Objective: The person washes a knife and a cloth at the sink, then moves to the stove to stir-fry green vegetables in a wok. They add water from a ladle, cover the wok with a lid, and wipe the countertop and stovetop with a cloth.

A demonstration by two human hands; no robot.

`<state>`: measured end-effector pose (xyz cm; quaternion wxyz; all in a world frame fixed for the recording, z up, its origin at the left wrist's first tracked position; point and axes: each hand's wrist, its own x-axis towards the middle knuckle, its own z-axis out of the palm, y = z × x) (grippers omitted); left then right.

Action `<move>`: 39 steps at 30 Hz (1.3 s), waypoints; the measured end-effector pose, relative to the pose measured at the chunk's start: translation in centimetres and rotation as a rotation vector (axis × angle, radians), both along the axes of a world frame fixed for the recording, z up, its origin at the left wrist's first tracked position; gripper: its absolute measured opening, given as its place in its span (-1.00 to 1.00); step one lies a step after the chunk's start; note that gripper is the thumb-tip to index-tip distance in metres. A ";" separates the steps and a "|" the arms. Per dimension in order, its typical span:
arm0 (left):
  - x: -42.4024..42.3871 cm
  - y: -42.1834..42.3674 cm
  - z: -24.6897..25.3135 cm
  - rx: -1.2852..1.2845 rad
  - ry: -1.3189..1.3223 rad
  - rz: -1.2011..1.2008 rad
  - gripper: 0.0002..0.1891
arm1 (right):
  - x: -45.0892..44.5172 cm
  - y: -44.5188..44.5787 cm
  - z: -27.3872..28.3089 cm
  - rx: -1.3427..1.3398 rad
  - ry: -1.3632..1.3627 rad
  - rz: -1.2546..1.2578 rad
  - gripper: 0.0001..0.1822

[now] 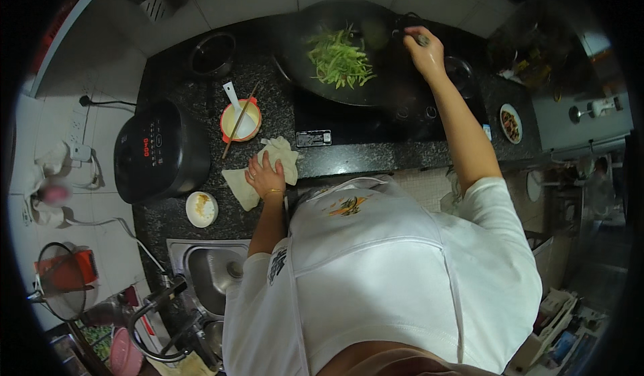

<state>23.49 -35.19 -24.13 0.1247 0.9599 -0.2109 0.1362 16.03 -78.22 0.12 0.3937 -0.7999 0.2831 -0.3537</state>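
My left hand (266, 177) lies on a crumpled pale cloth (283, 157) at the counter's front edge, fingers spread. Over the right side of a large dark wok (347, 99), my right hand (427, 56) is closed around the end of a utensil handle (421, 39). A blurred, dim shape inside the wok may be that utensil's blade; I cannot tell for sure. Thin green vegetable strips (342, 59) form a heap in the wok, left of my right hand. The wok sits on a black cooktop (362, 124).
Left of the cooktop stands a red-rimmed bowl (251, 105) with a white spoon (232, 97) and chopsticks (240, 122) across it. Nearby are a black rice cooker (163, 149), a small white bowl (202, 209) and a steel sink (206, 270). A plate of food (511, 124) sits at right.
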 end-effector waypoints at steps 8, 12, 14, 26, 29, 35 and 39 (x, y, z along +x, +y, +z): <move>0.0 -0.3 -0.1 -0.008 0.008 -0.018 -0.53 | 1.7 3.7 -0.6 -0.619 0.206 0.792 -0.67; -0.2 -0.3 0.2 -0.016 0.023 -0.006 -0.52 | -2.9 8.6 7.0 -0.883 0.422 0.982 -0.71; -0.3 -0.1 0.2 -0.020 0.021 -0.002 -0.52 | -4.7 10.6 11.0 -0.847 0.413 0.998 -0.73; -0.1 0.1 -0.1 -0.006 0.010 0.020 -0.52 | -7.0 8.7 12.5 -0.631 0.701 0.882 -0.72; 0.1 0.1 0.0 0.008 0.006 0.023 -0.52 | -7.9 9.5 11.1 -0.782 0.706 0.952 -0.72; 0.0 -0.6 0.0 -0.017 0.032 0.024 -0.51 | -4.9 2.5 6.1 -0.430 0.530 0.593 -0.75; -0.1 -0.1 -0.1 0.010 0.038 0.034 -0.49 | -2.1 -3.7 10.5 -0.012 0.469 0.162 -0.76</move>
